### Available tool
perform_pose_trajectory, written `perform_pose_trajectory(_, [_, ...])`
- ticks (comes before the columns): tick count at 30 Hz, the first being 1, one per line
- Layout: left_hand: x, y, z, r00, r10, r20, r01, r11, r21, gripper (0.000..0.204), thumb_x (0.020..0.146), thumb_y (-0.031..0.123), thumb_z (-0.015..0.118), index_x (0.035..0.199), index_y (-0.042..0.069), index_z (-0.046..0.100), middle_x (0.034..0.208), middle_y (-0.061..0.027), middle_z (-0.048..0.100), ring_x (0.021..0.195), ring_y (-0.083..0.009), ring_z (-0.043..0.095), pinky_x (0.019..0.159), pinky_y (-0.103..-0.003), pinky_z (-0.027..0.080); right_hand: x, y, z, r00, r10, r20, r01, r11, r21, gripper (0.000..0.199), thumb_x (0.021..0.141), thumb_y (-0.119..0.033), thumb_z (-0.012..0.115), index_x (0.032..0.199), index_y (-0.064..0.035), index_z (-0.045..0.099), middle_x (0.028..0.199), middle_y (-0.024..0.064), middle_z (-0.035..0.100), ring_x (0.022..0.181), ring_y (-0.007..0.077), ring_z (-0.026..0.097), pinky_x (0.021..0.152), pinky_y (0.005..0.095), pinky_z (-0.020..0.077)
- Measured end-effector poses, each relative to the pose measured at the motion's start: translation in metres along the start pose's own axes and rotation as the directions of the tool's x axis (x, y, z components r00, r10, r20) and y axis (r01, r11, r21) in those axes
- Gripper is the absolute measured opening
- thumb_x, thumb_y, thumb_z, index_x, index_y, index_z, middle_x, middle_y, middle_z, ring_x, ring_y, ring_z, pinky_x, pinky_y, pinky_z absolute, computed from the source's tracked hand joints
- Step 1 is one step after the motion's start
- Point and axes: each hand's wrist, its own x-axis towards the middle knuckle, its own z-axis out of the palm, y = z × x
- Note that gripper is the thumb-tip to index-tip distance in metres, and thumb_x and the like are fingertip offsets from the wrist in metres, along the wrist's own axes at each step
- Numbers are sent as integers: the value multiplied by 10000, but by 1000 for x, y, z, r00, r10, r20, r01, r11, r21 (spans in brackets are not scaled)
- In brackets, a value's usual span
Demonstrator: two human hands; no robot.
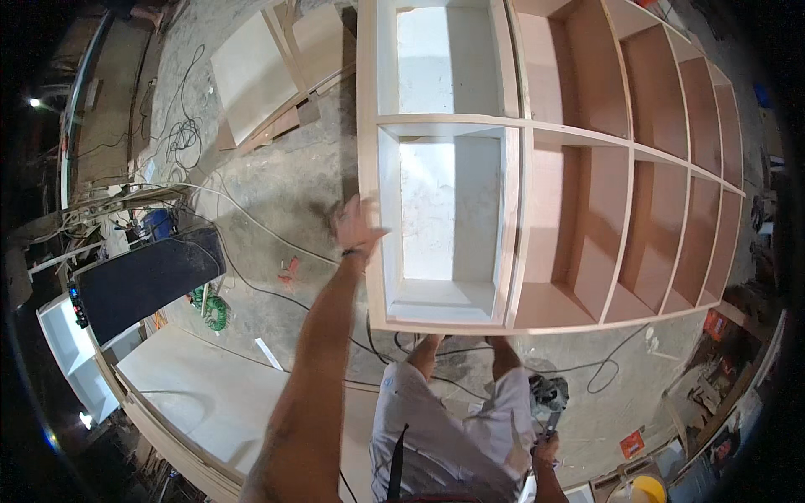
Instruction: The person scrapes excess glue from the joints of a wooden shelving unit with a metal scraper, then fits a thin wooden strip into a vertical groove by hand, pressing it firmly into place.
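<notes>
A large wooden shelf unit (521, 210) with several open compartments lies in front of me. Its left compartments have white panels, while the others are pinkish brown. My left hand (359, 228) is at the unit's left outer edge, fingers spread and slightly blurred, thumb reaching over the rim; it holds nothing. Low at the right, beside my leg, my right hand (545, 453) is closed around a dark grey tool (549, 396). The tool's exact kind is hard to make out, and part of my grip is hidden.
Cut boards (256, 75) lie on the concrete floor at the far left. A black speaker-like box (151, 285), a green coiled hose (210, 312) and a long white panel (201, 386) are nearer. Cables (453, 381) run across the floor by my feet. A yellow container (648, 488) stands bottom right.
</notes>
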Motion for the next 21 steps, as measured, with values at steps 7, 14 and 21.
perform_pose_trajectory(7, [-281,-244,-144,904,-401,151,305,851,428,719,792,519,838,1333,111,596,1382,-147,580,1311,-369,541,1022,-520,491,-25,35,35,982,-7,189,38,987,-157,610,1067,-467,443,1333,59,603,1249,326,652,1179,455,617,1013,488,471])
perform_pose_trajectory(14, [-503,-271,-176,837,-527,145,515,850,112,642,754,446,905,1186,53,640,1183,-186,702,1134,-359,657,951,-462,536,54,-96,18,943,-330,29,332,941,-64,646,1064,-511,438,1206,78,662,1136,352,671,1093,470,649,912,518,505])
perform_pose_trajectory(21, [-542,-156,-101,870,-385,308,456,866,-205,523,767,431,895,1084,62,705,1079,-159,737,1076,-337,690,897,-458,558,108,-187,-1,919,-389,-60,393,896,207,518,1037,-501,506,1131,-26,689,667,46,564,520,180,517,494,364,432])
